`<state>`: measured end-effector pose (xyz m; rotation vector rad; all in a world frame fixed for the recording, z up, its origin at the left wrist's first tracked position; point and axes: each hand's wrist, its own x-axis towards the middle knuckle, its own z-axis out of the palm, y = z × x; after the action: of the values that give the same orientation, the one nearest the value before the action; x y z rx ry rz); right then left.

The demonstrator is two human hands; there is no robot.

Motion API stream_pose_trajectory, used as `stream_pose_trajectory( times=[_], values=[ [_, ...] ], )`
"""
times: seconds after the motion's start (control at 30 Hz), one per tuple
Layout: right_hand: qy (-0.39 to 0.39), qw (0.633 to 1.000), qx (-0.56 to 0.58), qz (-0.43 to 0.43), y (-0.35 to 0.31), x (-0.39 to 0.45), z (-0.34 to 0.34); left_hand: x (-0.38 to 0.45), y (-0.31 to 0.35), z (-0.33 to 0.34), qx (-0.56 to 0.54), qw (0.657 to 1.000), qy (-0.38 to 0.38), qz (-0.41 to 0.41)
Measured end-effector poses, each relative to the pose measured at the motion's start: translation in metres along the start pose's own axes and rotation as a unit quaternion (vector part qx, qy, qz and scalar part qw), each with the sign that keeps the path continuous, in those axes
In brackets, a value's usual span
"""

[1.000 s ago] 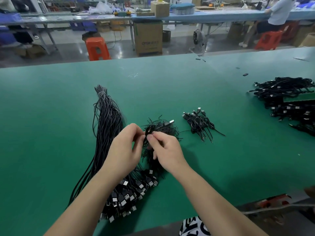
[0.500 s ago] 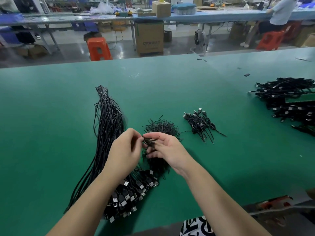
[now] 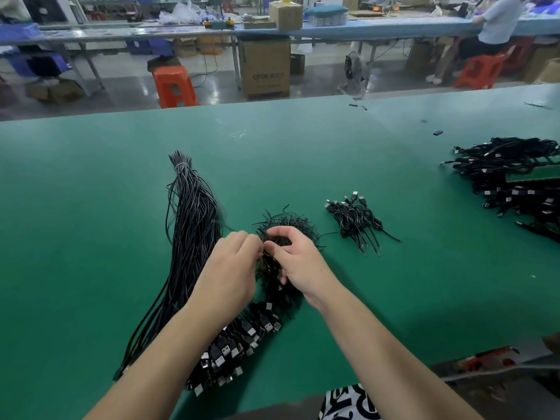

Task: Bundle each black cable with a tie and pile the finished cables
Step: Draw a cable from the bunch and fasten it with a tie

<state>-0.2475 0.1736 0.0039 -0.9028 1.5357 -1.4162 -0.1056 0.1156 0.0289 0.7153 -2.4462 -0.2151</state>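
At the green bench [image 3: 91,237], my left hand [image 3: 228,269] and right hand [image 3: 298,262] pinch one coiled cable [image 3: 268,262] above the ties [image 3: 291,222]. I judge the twist wants snug turns, then the pile [image 3: 357,221].

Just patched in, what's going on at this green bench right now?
A person is bundling black cables. Both hands, left hand and right hand, pinch a small coiled cable above the heap of ties. The long unbundled cables lie to the left, and a small pile of finished bundles sits to the right on the green table.
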Motion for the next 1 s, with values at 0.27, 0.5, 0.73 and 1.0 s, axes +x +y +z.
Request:
stream_pose_trajectory(
  times=[0.27,0.5,0.73,1.0],
  values=[
    [-0.104,0.994,0.023,-0.039,-0.008,-0.006,-0.009,-0.001,-0.004,0.001,-0.194,0.963,0.018,-0.184],
    [-0.028,0.994,-0.08,-0.061,-0.01,-0.005,-0.004,0.004,-0.004,0.0,-0.234,0.946,0.018,-0.225],
    [-0.106,0.993,0.043,0.039,-0.015,-0.005,-0.003,-0.005,-0.004,0.008,-0.018,0.997,0.077,-0.011],
    [-0.158,0.981,0.058,0.094,-0.015,-0.007,-0.004,-0.008,-0.022,0.008,0.064,0.991,0.059,0.105]
  ],
)
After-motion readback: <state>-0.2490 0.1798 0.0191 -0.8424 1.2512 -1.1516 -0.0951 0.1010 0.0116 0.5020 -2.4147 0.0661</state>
